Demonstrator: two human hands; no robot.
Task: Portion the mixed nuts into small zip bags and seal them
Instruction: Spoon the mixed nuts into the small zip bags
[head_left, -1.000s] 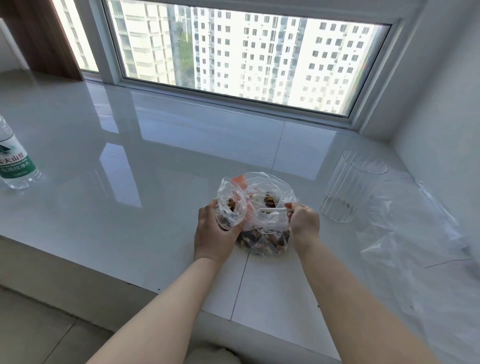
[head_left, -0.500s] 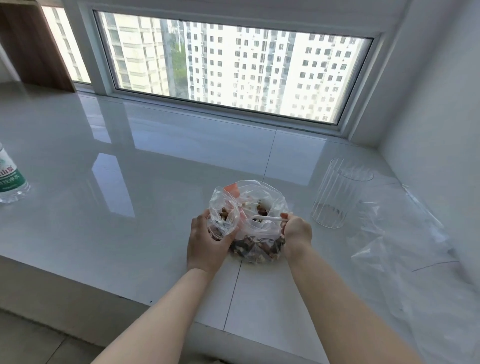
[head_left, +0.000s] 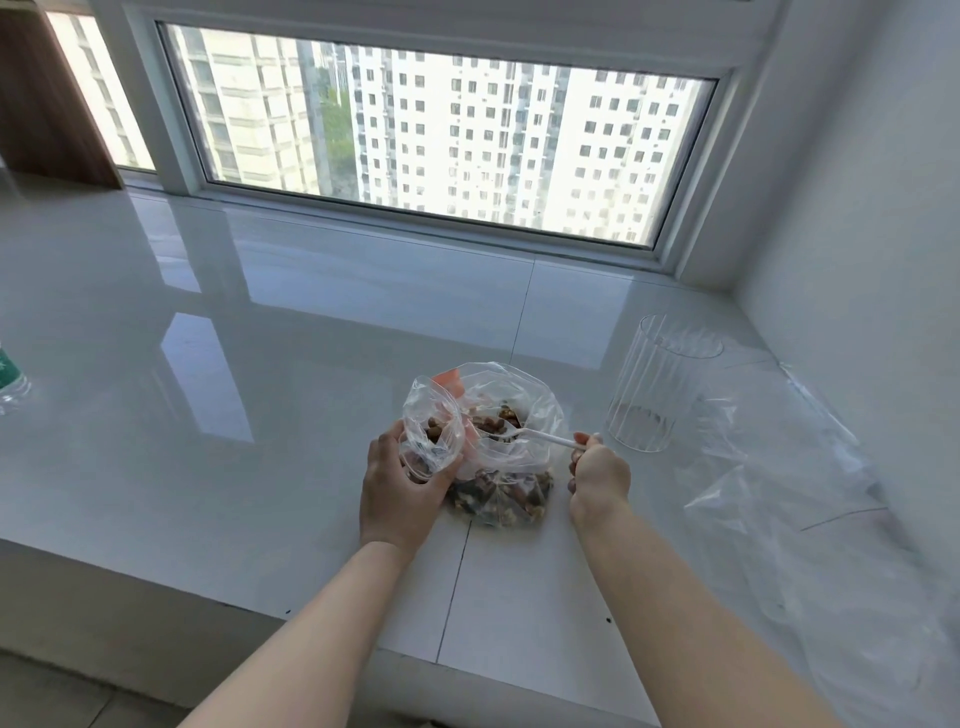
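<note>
Mixed nuts (head_left: 498, 499) fill the big bag (head_left: 519, 415); left hand (head_left: 402, 480) grips the small zip bag (head_left: 434, 434) open at its nine o'clock, right hand (head_left: 597, 475) pinches a loaded plastic spoon (head_left: 540, 439) for transfer.

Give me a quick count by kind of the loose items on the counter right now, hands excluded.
Plastic bags: 3 - small zip bag held by the left hand, large nut bag, empty bag lying at right
Spoons: 1 - white plastic spoon in the right hand
Glass tumblers: 1
Water bottles: 1, partly cut off
Total: 6
</note>
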